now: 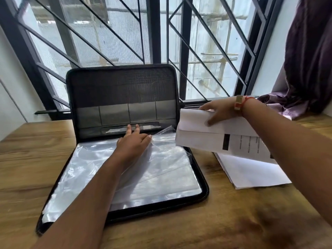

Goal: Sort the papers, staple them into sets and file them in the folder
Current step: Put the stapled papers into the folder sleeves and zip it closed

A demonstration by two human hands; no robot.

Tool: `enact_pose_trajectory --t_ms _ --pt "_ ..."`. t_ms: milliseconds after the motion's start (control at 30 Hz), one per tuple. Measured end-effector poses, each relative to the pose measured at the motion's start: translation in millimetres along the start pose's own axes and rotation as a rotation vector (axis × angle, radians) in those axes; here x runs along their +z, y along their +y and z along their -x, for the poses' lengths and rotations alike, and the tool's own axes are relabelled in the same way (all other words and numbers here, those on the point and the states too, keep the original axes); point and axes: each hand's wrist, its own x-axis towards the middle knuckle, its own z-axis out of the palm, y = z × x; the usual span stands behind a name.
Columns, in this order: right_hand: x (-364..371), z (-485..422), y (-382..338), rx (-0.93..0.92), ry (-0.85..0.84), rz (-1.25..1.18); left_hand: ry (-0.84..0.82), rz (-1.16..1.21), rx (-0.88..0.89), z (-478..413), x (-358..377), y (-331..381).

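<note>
Papers in right hand; left hand pinches sleeve in folder.

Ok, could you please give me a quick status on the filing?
Left hand pinching clear sleeve open in folder. Right hand holding paper set, not yet in. More papers on table. Nothing blocking.
</note>
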Motion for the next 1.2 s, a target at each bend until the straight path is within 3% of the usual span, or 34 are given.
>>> enact_pose_trajectory --t_ms 300,633,867,1200 --pt "-6.1 -17.8 20.5 0.156 -0.303 -0.422 -0.008 -0.012 0.004 1.6 -1.6 1.3" --pt "6.5 -6.0 29.3 0.111 -0.401 -0.779 -0.018 -0.028 -0.005 2.0 -3.5 3.9" --pt "33.1 -19.1 23.1 0.118 -0.429 -0.627 -0.012 -0.006 -0.001 4.4 -4.1 4.5" --pt "35.9 -8.3 -22.3 -0.064 -0.466 -0.307 -0.03 0.001 -0.002 5.0 -4.3 3.2"
